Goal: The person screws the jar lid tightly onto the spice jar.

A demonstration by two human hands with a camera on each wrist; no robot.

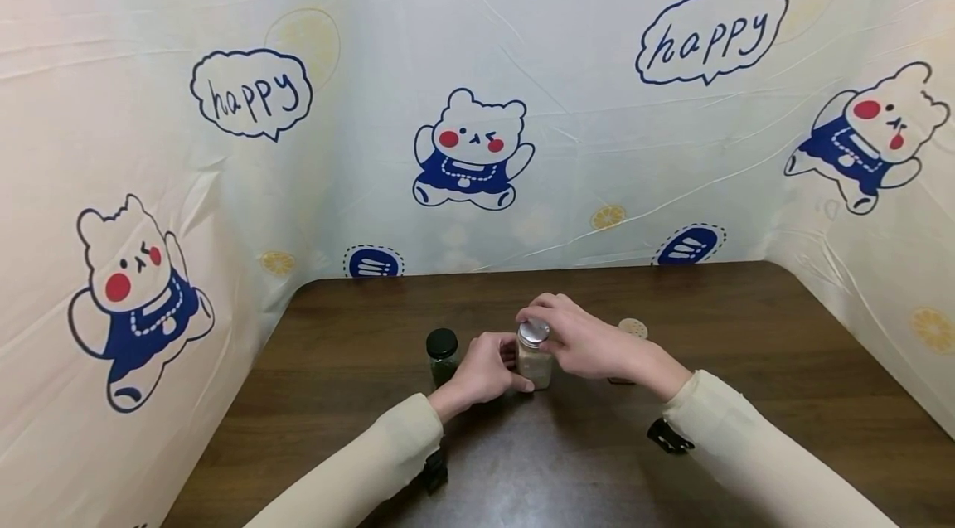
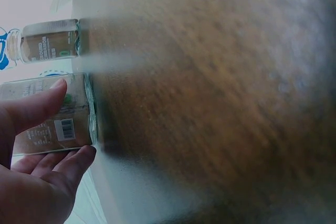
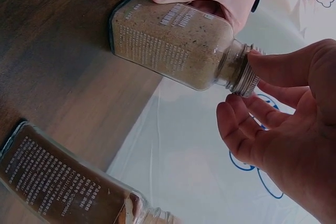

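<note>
A square glass jar [image 1: 534, 369] of speckled tan powder stands on the table between both hands. My left hand [image 1: 485, 368] grips its lower body; in the left wrist view the thumb of the left hand [image 2: 39, 182] lies across the glass, fingers beneath. My right hand [image 1: 585, 337] holds the silver metal lid [image 1: 533, 332] at the jar's top. In the right wrist view, the right hand [image 3: 294, 114] has its thumb and fingers around the ridged lid [image 3: 245, 72], which sits at the neck of the jar [image 3: 170, 40].
A black-lidded jar [image 1: 443, 352] with dark green contents stands left of my left hand. Behind my right wrist is another jar, its perforated top [image 1: 632, 328] showing; the right wrist view shows a jar of brown powder [image 3: 58, 182]. Patterned cloth [image 1: 477, 39] surrounds the brown table [image 1: 358, 312].
</note>
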